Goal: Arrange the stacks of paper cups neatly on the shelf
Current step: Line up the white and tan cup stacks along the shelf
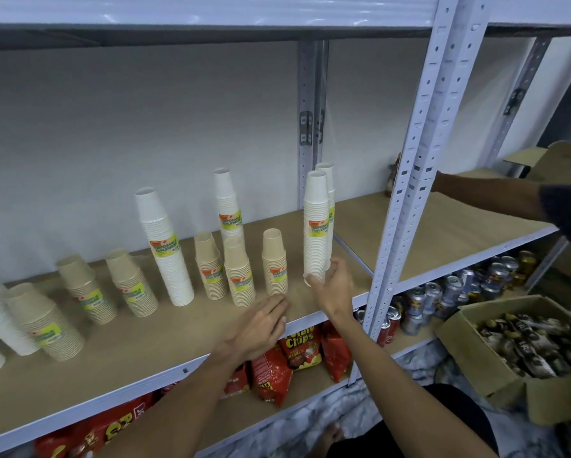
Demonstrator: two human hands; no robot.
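Observation:
Several stacks of paper cups stand upside down on the brown shelf board (145, 352). A tall white stack (316, 226) rises at the right, with another white stack (327, 180) right behind it. My right hand (333, 285) is open beside the base of the front white stack, fingers just touching or very near it. My left hand (261, 322) lies flat and open on the board, in front of a short brown stack (274, 261). More brown stacks (239, 272) and a leaning white stack (165, 246) stand further left.
A white metal upright (406, 193) divides the shelf at the right. Another person's arm (495, 196) reaches over the neighbouring shelf. Red chip bags (297, 348) and drink cans (442, 292) fill the lower shelf. A cardboard box (528, 358) of packets sits on the floor at right.

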